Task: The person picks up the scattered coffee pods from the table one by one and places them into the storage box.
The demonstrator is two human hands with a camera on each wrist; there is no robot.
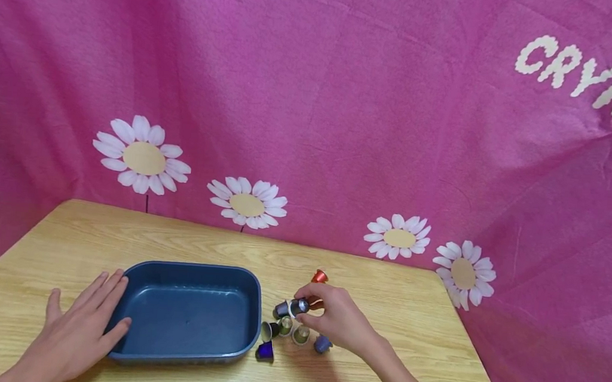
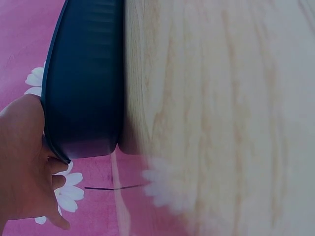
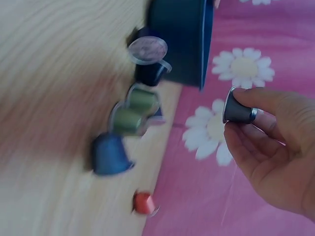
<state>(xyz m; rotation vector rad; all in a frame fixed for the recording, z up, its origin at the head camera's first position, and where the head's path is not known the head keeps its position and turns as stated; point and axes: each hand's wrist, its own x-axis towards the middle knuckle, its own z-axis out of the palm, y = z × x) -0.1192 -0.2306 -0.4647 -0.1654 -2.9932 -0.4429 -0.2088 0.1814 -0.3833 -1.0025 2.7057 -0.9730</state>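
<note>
Between thumb and fingers, my right hand (image 1: 336,316) pinches a dark grey coffee capsule (image 3: 238,109), lifted off the table. Below it and to its left lie several more capsules: a grey one (image 1: 281,310), two olive-green ones (image 3: 129,121), a black one with its pale lid showing (image 1: 267,332) and a dark blue one (image 1: 265,351). A lighter blue capsule (image 3: 110,155) lies nearer the wrist, and a red capsule (image 1: 320,276) is behind the hand. My left hand (image 1: 71,328) rests with spread fingers on the left rim of a dark blue basin (image 1: 185,360).
The wooden table (image 1: 384,293) meets a pink cloth (image 1: 312,107) printed with daisies at its back and sides. The basin stands left of the capsules, its right wall close to them.
</note>
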